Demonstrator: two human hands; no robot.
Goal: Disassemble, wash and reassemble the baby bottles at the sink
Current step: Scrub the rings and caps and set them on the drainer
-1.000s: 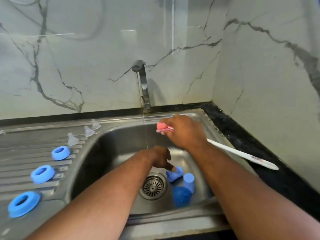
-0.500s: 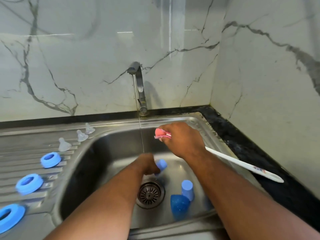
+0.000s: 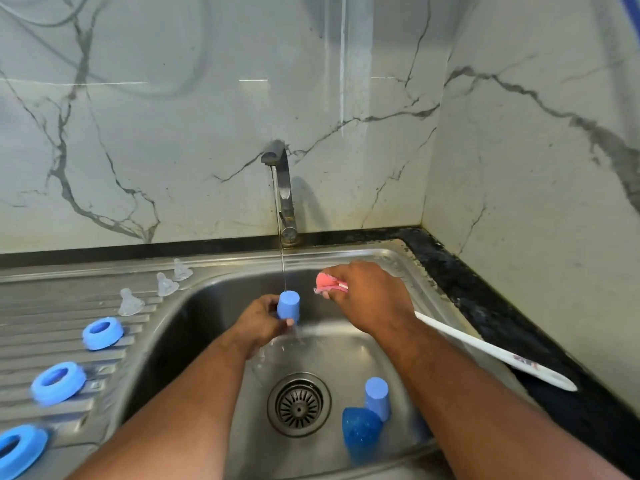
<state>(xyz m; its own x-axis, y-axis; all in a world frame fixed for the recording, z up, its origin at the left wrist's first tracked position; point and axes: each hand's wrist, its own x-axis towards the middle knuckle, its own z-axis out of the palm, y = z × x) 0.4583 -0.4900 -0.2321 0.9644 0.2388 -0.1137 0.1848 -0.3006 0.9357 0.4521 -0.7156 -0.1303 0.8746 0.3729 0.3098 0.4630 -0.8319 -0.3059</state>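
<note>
Since 1.0 s ago: the left hand (image 3: 263, 323) had come up from the basin floor beside the drain (image 3: 298, 403), bringing one blue cap (image 3: 288, 304) with it. The cap now sat directly under the water stream (image 3: 281, 265) from the tap (image 3: 284, 188).

Left hand: fingers and thumb curled round the cap's lower half, gripping it just ahead of the knuckles.

Right hand (image 3: 367, 296): closed round the neck of the bottle brush (image 3: 325, 284), level with the left hand and just to its right. It was not touching the cap.

Step in hand (judged): wash phase, wetting or rinsing the first cap. Two other caps (image 3: 377, 396) remained in the sink (image 3: 207, 306), below and behind the right wrist.

Orientation: the cap's long axis was near vertical, with the flat closed end up, and the stream struck that end. The open mouth was presumably downward, but fingers hid it. The brush's pink sponge head pointed left toward the cap, and its white handle trailed back past the right wrist.

Next move (judged): the cap needs turning so its mouth faces the sponge head, with the left grip held firm while the brush enters.

Left of the left hand, on the drainer, were three collar rings (image 3: 103, 333) and three teats (image 3: 131, 302), all separate.
</note>
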